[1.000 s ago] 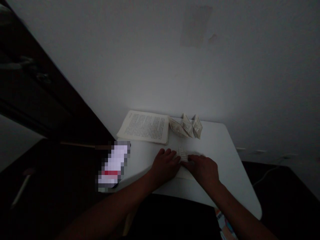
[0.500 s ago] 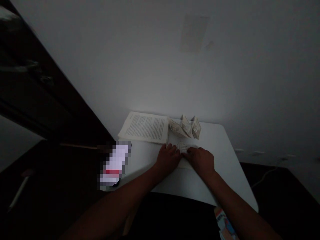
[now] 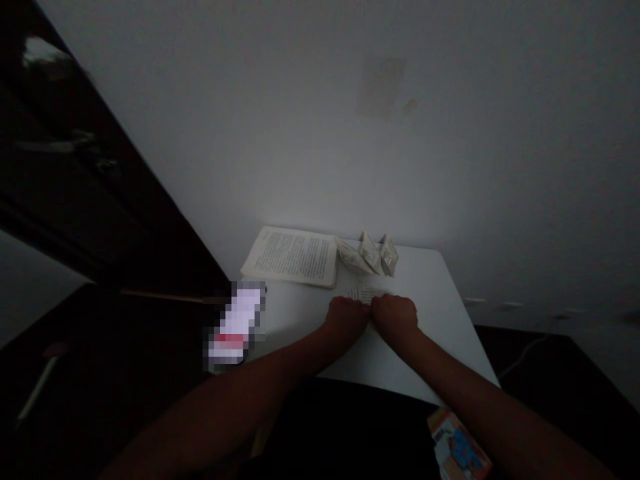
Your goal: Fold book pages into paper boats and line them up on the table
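Dim shot. L hand (image 3: 349,315) & R hand (image 3: 395,315) sit side by side, knuckles touching, on a printed sheet (image 3: 363,293) lying flat mid-table (image 3: 440,320). Both hands have fingers curled in, pressing down on the sheet; too dark to tell if they pinch it. Behind the sheet, near the wall: open book (image 3: 293,255) at left, w/ three folded paper pieces (image 3: 369,255) just beside it.

Two bare arms in shot: left hand (image 3: 347,320) and right hand (image 3: 395,319) uncovered, the forearms sleeveless right down to the lower edge of the frame. The light is dim, so finer detail on the fingers is lost.
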Motion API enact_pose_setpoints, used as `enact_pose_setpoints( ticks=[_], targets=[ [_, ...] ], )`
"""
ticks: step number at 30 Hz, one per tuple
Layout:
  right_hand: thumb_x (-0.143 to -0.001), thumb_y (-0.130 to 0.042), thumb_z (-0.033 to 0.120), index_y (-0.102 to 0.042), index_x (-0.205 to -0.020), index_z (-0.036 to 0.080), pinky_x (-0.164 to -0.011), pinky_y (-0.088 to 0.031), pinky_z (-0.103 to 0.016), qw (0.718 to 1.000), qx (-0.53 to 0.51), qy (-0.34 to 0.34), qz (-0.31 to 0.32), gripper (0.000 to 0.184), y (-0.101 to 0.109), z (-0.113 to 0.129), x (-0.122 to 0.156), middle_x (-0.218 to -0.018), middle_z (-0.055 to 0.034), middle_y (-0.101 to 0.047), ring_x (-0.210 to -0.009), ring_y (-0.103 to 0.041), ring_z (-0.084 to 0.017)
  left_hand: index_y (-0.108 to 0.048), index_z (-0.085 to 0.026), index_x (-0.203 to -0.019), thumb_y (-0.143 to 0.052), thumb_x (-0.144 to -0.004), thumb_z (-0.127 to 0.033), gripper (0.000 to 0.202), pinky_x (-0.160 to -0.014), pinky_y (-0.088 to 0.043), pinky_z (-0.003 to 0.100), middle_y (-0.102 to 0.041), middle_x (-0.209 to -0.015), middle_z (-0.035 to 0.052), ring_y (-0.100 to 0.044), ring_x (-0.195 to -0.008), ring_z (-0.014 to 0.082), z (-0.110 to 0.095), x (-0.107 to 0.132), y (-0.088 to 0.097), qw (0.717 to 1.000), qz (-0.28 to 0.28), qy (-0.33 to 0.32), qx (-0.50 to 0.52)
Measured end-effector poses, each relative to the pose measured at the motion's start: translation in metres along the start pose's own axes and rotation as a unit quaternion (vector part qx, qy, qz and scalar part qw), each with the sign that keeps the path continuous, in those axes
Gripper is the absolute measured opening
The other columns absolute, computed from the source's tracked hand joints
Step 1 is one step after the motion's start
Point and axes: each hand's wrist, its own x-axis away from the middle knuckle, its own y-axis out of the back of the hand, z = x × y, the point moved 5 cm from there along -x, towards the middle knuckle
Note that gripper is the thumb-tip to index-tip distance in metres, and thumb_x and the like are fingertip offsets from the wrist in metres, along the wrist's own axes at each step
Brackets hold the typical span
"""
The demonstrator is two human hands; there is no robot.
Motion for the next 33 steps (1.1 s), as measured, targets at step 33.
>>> enact_pose_setpoints(
  ticks=[33],
  targets=[
    [-0.087, -0.022, 0.062, -0.070, -0.087, 0.013, -0.065, -0.049, -0.038, 0.999, -0.038, -0.003, -0.019, 0.069, -0.028, -0.022, 0.001, -0.084, -0.0168, -0.070, -0.080, -0.067, -0.030, -0.060, -0.016, -0.098, -0.052, -0.080, -0.045, 0.035, -0.088, -0.042, 0.034, -0.063, -0.098, 0.0084, -0.057, -0.096, 0.0213, 0.043, 0.036, -0.019, 0.978, -0.185, -0.073, 0.062]
  ],
)
